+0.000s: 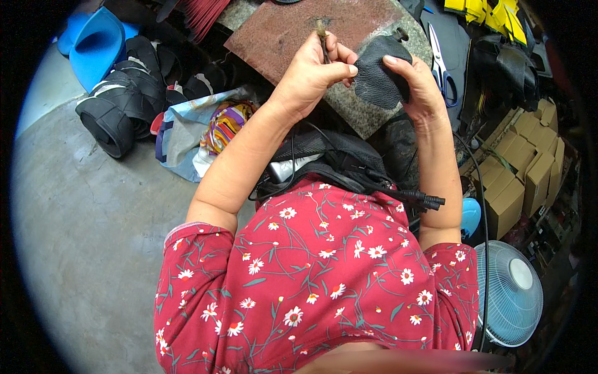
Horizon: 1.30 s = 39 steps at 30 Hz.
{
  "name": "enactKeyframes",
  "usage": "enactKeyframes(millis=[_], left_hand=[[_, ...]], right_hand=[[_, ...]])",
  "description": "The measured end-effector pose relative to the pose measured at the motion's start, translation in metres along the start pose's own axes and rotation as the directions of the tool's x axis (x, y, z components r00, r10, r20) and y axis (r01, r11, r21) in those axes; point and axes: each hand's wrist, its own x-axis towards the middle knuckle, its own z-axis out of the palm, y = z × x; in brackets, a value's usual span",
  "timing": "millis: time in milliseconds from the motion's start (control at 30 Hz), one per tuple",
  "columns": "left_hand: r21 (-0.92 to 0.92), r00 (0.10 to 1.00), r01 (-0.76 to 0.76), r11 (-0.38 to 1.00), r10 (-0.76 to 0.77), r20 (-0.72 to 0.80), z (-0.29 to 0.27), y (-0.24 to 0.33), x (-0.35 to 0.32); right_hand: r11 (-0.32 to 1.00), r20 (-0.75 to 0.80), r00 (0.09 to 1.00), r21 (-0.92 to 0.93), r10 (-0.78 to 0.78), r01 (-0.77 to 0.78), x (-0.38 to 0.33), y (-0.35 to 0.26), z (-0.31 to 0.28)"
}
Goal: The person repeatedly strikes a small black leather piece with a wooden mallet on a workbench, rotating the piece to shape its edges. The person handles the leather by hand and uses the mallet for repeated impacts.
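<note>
My right hand (423, 84) grips a piece of black grained leather (380, 70) by its right edge, thumb on top and the other fingers hidden underneath. Closed around a thin dark stick with a tan, worn-looking tip, which looks like a small brush (321, 28), is my left hand (311, 71). Its thumb and forefinger meet near the left edge of the leather; whether they pinch it I cannot tell. Both hands are above a reddish-brown board (268, 37) lying on a speckled stone slab (367, 121).
Scissors (438, 59) with blue handles lie right of the slab, near yellow strips (486, 12). Black shoe parts (124, 100) and blue foam pieces (96, 50) are at left. A fan (511, 296) and cardboard boxes (517, 162) stand at right. Cables cross my lap.
</note>
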Motion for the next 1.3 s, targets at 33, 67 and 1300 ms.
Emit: enactKeyframes(millis=[33,67,1300], left_hand=[[0.013,1.0,-0.003,1.0,0.003,-0.015,0.001,0.0,0.0],[0.026,1.0,-0.005,1.0,0.006,-0.03,0.001,-0.001,0.001],[-0.137,0.995,0.094,0.986,-0.098,-0.025,-0.007,-0.002,0.002]], right_hand=[[1.0,0.0,1.0,-0.006,0.025,-0.025,0.0,-0.001,-0.001],[1.0,0.0,1.0,-0.005,0.025,-0.025,0.001,-0.001,-0.001],[0.999,-0.196,0.98,-0.034,-0.027,0.02,0.003,0.012,0.009]])
